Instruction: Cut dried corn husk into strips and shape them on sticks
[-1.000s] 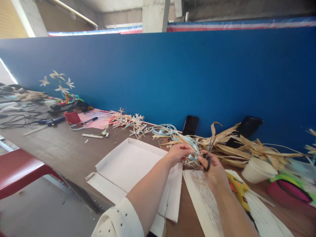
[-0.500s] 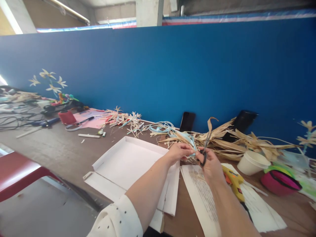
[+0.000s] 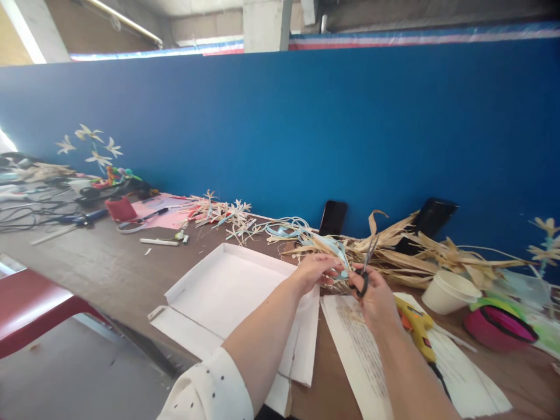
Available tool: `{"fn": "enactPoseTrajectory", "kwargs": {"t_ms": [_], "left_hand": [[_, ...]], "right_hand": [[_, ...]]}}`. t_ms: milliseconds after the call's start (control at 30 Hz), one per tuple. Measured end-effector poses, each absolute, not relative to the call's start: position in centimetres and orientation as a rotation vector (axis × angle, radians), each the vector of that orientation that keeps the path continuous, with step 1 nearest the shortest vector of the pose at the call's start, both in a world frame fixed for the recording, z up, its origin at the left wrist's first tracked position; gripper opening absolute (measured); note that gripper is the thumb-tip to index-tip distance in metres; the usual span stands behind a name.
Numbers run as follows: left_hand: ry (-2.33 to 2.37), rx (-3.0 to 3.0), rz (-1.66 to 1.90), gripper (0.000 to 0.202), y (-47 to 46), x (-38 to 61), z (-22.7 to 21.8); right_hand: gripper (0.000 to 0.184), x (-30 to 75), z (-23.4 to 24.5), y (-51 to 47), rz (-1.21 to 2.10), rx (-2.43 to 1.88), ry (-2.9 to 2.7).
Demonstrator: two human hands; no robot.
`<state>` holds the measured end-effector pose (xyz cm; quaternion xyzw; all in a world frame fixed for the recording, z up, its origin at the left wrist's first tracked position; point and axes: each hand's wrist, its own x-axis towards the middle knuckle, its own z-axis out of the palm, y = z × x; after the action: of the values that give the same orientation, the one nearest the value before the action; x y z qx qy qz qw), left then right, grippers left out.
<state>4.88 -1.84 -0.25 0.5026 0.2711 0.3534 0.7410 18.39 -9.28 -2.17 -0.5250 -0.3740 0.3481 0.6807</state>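
Note:
My right hand (image 3: pixel 374 294) is closed on a pair of black-handled scissors (image 3: pixel 360 282), whose blades point up and away from me. Its fingertips come close to those of my left hand (image 3: pixel 318 271), which is pinched shut. Whatever sits in that pinch is too small to make out. Just beyond the fingertips lie a pale blue strip (image 3: pixel 336 248) and a heap of dried straw-coloured husks (image 3: pixel 394 256). Below my left forearm is a white open box lid (image 3: pixel 227 286).
A yellow glue gun (image 3: pixel 419 329) rests on printed paper (image 3: pixel 464 367) at right, near a white cup (image 3: pixel 450 291) and a pink pouch (image 3: pixel 499 329). A phone (image 3: pixel 333 218) leans on the blue partition (image 3: pixel 262 134). Small husk flowers (image 3: pixel 238 213) lie to the left.
The fingertips of my two hands have drawn slightly apart. The scissors stay in my right hand, and the view has shifted a little.

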Motion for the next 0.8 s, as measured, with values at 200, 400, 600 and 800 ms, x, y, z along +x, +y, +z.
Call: {"fn": "enactPoseTrajectory", "kwargs": {"t_ms": [200, 400, 600, 800], "left_hand": [[0.597, 1.155, 0.802, 0.035, -1.82, 4.84, -0.24], [0.556, 1.154, 0.781, 0.031, -2.07, 4.77, 0.11], [0.623, 1.170, 0.849, 0.027, -2.11, 5.04, -0.01], [0.637, 1.148, 0.851, 0.028, -1.97, 5.11, -0.27]], "right_hand": [[0.040, 18.38, -2.17, -9.29, 0.767, -1.220, -0.840], [0.045, 18.29, -1.94, -9.30, 0.707, -1.269, -0.827], [0.041, 18.07, -1.61, -9.36, 0.666, -1.309, -0.837], [0.042, 17.95, -1.56, -9.39, 0.652, -1.332, -0.854]]}}
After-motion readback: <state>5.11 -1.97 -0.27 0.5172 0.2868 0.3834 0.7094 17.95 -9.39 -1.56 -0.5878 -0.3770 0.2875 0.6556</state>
